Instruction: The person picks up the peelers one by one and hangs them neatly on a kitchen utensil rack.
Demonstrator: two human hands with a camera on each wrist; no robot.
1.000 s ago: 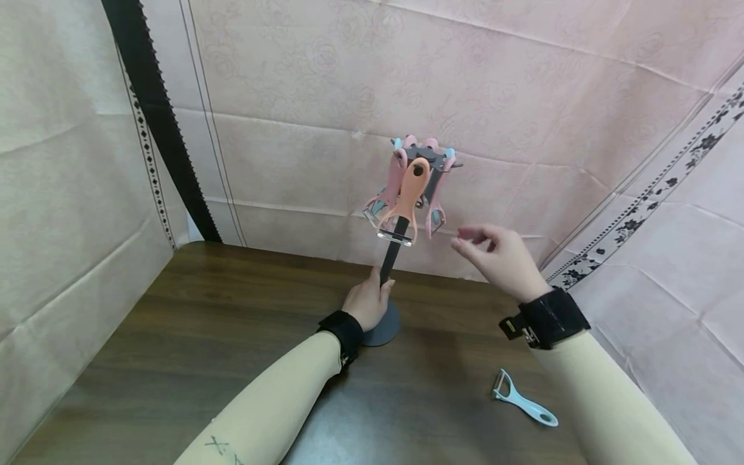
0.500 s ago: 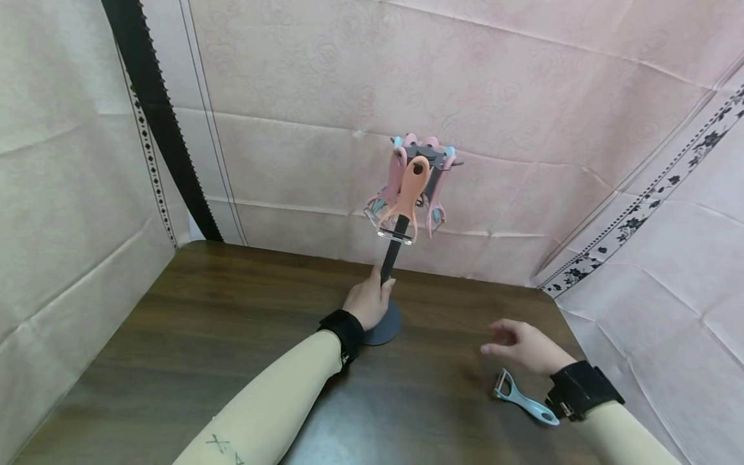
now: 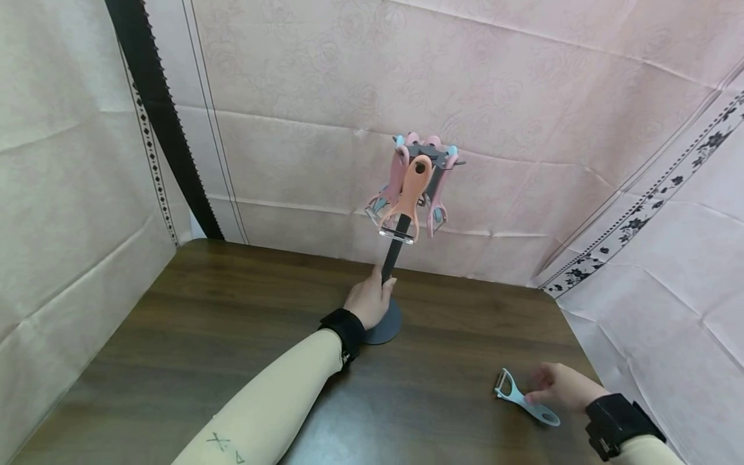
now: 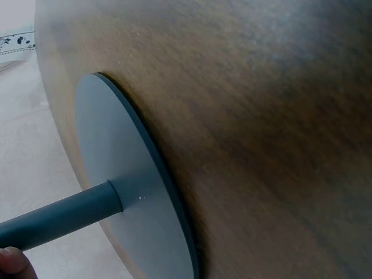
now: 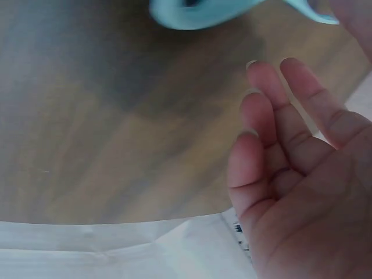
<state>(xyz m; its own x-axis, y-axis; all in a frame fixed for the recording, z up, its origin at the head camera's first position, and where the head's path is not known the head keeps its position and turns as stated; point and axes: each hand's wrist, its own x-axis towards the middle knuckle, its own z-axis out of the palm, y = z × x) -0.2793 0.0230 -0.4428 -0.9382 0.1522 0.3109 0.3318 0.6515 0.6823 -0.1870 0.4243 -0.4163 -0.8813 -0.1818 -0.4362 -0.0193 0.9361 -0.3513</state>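
A dark grey stand [image 3: 393,257] with a round base [image 3: 386,328] rises from the table, and my left hand [image 3: 370,300] grips its post low down. Peelers hang around the stand's top, among them an orange peeler [image 3: 414,187] at the front and pink peelers [image 3: 398,171] beside it; blue ones show behind. On the table at the right lies a light blue peeler [image 3: 542,413]. Over its handle hovers my right hand [image 3: 565,386], thumb at the handle, fingers loosely bent and apart from it. In the right wrist view, part of the blue peeler [image 5: 197,16] appears beyond the fingertips [image 5: 263,81].
The brown wooden table [image 3: 232,342] ends at a pale cloth backdrop [image 3: 302,168]. Cloth also hangs on both sides, with a flowered border [image 3: 636,223] at the right. A black strip [image 3: 168,129] runs down the back left.
My right hand has moved from beside the hanging peelers down and toward me, to the blue peeler on the table. My left hand keeps its hold on the post.
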